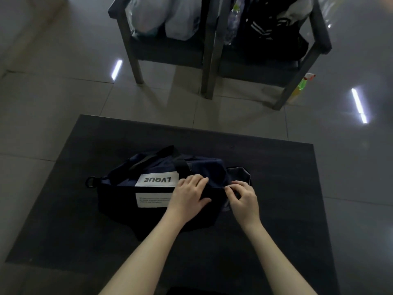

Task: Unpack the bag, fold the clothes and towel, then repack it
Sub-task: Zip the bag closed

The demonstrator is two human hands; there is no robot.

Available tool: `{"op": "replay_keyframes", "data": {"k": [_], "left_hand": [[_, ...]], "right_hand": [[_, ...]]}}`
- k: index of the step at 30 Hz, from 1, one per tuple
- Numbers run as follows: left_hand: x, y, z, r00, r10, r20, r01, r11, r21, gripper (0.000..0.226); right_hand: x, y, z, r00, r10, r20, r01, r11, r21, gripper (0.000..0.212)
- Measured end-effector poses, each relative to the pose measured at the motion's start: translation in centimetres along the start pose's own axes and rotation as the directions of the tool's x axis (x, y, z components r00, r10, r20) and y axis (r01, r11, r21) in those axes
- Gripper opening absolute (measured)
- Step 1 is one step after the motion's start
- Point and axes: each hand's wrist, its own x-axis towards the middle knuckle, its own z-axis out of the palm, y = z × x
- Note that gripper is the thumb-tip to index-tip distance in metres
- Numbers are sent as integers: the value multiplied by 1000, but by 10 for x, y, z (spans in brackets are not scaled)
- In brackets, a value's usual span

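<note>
Dark table (276, 188): navy bag (159, 167), contents hidden; left grip (189, 193) flat atop, right grip (244, 199) pinching end.

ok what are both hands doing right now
Left hand: open, pressing flat on the bag.
Right hand: fingers curled, pinching the bag's end; exactly what it pinches cannot be told.

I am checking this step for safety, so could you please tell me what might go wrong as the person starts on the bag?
1. The right hand pinches something small at the bunched right end of the bag; if it is a zip, fabric could snag.
2. The left hand only presses on top, so the bag may slide on the table when pulled.
3. Dark bag, dark table, dim light: dark items taken out could be overlooked.
</note>
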Motion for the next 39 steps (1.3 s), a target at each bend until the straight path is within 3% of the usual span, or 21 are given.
{"op": "replay_keyframes", "data": {"k": [3,7,11,15,20,25,30,39], "left_hand": [[8,25,12,992,-110,67,110,994,13,74],[9,49,30,962,-259,81,255,965,60,82],[9,67,53,927,-371,-60,375,924,77,87],[19,84,81,862,-442,-251,467,883,50,69],[20,93,107,790,-489,-370,503,862,-67,37],[9,94,108,728,-560,-395,480,828,-289,29],[0,93,109,745,-575,-339,430,802,-414,23],[-17,100,110,744,-592,-309,446,785,-430,23]], "right_hand": [[1,13,-11,998,51,-38,-46,991,123,21],[14,54,-18,975,223,-19,-220,970,107,27],[37,101,-9,898,414,149,-421,907,21,35],[51,146,8,811,499,306,-504,861,-70,45],[51,189,36,796,487,360,-476,871,-125,54],[60,194,51,780,552,295,-569,822,-33,55],[68,196,54,783,603,154,-600,797,-70,48],[45,194,30,839,469,275,-519,842,147,24]]}}
